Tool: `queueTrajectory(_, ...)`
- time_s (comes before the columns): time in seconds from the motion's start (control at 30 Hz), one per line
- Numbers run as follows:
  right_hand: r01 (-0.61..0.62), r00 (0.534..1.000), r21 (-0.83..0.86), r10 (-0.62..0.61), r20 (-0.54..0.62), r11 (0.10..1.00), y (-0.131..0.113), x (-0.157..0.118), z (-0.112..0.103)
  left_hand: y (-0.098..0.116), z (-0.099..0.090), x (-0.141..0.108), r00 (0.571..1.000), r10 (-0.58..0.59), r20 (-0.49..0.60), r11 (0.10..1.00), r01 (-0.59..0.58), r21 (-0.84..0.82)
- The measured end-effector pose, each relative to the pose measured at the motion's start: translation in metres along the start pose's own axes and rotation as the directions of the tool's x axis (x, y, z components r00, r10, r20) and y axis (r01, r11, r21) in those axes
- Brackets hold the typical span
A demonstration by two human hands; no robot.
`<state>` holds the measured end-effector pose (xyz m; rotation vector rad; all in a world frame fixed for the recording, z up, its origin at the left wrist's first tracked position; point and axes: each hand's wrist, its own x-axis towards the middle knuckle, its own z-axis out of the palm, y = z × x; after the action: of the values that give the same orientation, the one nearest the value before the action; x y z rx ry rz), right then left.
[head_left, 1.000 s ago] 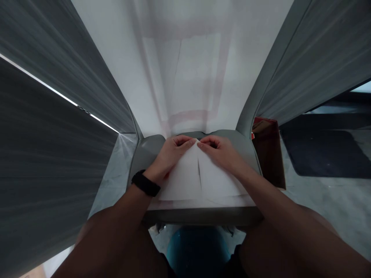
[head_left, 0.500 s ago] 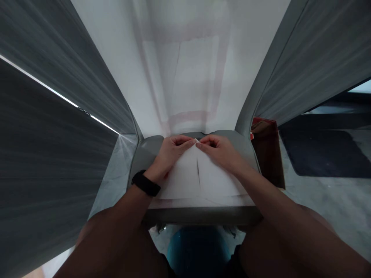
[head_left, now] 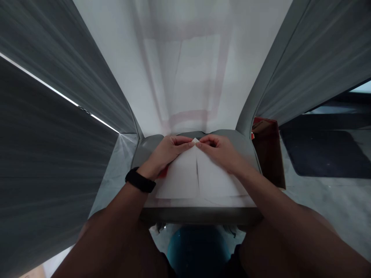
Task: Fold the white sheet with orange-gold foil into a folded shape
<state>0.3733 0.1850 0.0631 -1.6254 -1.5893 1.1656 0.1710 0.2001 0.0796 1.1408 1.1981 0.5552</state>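
A white paper sheet [head_left: 178, 177] lies on the grey desk [head_left: 145, 152], folded to a peak at the far end, with a dark centre gap between its two halves. My left hand [head_left: 166, 154] presses the paper's left flap, its fingertips at the peak. My right hand [head_left: 218, 151] holds the right flap, meeting the left fingertips at the tip. A black wristband [head_left: 140, 180] circles my left wrist. A small red patch [head_left: 163, 172] shows beneath my left palm, its nature hidden.
Grey partition panels [head_left: 58, 127] rise on both sides of the desk, with a white wall [head_left: 188, 77] ahead. A brown cardboard box [head_left: 268, 152] stands beyond the desk's right side. A dark floor mat [head_left: 321, 154] lies further right. A round blue object [head_left: 198, 251] sits below the desk's near edge.
My left hand and wrist have shifted slightly left. The paper's tip now shows between my fingertips, the centre gap has narrowed, and a red patch has appeared under my left palm.
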Motion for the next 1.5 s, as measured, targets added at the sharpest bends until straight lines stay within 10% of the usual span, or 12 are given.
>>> queueTrajectory(1.5,0.002,0.999,0.043,0.0,-0.053,0.999,-0.012,-0.002,0.006,0.001,-0.005,-0.002,0.995,0.032,-0.091,0.999,-0.035,-0.033)
